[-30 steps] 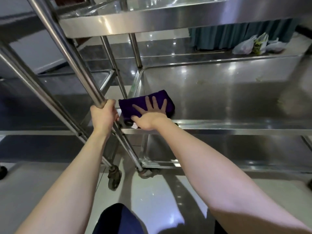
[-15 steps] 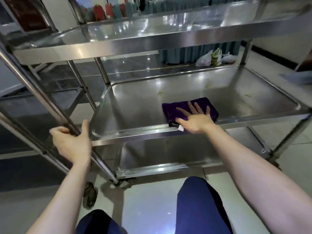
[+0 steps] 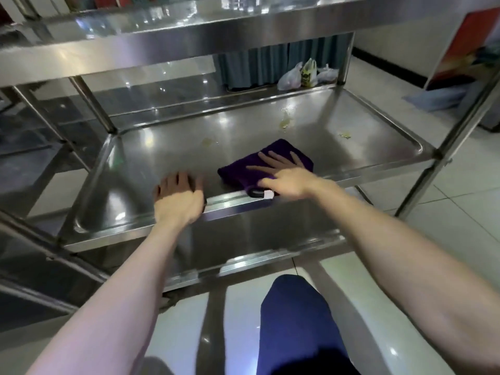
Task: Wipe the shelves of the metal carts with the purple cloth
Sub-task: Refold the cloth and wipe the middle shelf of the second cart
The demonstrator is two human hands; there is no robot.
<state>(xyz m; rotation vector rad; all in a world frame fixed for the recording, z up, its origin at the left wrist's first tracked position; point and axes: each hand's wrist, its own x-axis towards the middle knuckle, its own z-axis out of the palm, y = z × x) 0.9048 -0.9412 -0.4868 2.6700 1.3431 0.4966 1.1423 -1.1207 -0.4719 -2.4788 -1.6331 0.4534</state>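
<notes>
Under our right hand [image 3: 284, 175], the purple cloth [image 3: 240, 170] lies folded on the middle shelf [image 3: 162, 147] of the metal cart, close to the front rim. The hand is flat, palm down, fingers straight and spread over the cloth; it presses and does not clutch. On the near side of that hand a small white tag [image 3: 268, 195] sticks out from the cloth's edge and rests on the rim.

To the left of the right hand, clear of the cloth, our left hand [image 3: 180, 196] rests palm down on the same front rim, its fingers reaching onto the shelf surface. They look loose and uncurled, holding nothing. Motion blur softens them, so we cannot say whether the thumb hooks under the lip.

Beyond the right fingertips, yellowish smears [image 3: 285, 121] mark the steel toward the back edge, with others off to either side.

Above both hands runs the top shelf [image 3: 189, 41]; below the wrists sits the bottom shelf [image 3: 243, 239]. Far past the right hand, behind the cart, plastic bags [image 3: 303, 75] lie on the floor against a teal curtain [image 3: 257, 69]. Beneath the right forearm, a knee in dark blue trousers [image 3: 295, 320] shows over pale floor tiles [image 3: 446, 207].
</notes>
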